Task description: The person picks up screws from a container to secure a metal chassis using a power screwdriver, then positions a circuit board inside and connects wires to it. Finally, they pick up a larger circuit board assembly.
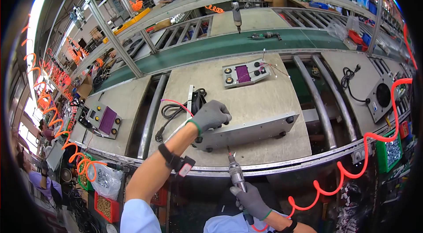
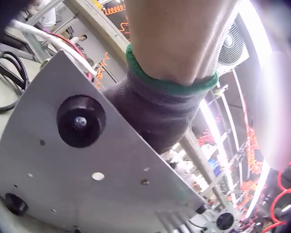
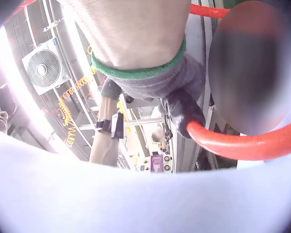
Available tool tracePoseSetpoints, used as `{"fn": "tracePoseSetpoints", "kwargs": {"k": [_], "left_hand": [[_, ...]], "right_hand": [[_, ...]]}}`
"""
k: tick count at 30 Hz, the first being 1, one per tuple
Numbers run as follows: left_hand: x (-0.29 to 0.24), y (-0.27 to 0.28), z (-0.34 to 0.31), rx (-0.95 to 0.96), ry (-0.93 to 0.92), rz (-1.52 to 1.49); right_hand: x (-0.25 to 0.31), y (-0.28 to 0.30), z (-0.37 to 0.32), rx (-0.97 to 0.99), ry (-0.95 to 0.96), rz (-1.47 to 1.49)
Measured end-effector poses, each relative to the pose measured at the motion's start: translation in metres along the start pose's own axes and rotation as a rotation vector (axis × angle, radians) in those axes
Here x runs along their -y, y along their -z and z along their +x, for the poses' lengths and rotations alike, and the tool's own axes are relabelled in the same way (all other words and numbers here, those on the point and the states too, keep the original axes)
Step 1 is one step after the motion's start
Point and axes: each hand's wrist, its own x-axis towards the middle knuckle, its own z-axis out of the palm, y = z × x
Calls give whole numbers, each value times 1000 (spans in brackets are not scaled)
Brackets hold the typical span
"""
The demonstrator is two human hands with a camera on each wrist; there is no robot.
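A grey sheet-metal casing (image 1: pixel 253 134) stands on its side on the wooden board (image 1: pixel 273 96), its underside with black rubber feet (image 2: pixel 81 121) facing me. My gloved left hand (image 1: pixel 211 116) lies at the casing's upper edge toward its left end, fingers curled; the panel hides part of that hand in the left wrist view. Lower down, my gloved right hand (image 1: pixel 252 201) grips an air screwdriver (image 1: pixel 236 173). The driver points upward and its bit overlaps the casing's lower edge. A red air hose (image 3: pixel 242 145) runs from the driver's end.
Behind the casing sits a unit with a purple heatsink (image 1: pixel 243 74). A black power cord (image 1: pixel 169 111) lies left. Metal rollers (image 1: pixel 326 105) flank the board. Another driver (image 1: pixel 235 10) hangs overhead, above a green conveyor (image 1: pixel 198 48). Screw bins (image 1: pixel 107 206) stand below left.
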Motion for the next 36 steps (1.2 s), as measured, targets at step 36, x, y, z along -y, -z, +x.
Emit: {"fn": "tracePoseSetpoints", "kwargs": {"k": [36], "left_hand": [[104,-57,140,757,-59,829]], "right_hand": [[-20,-25,8,27,-18,247]]}}
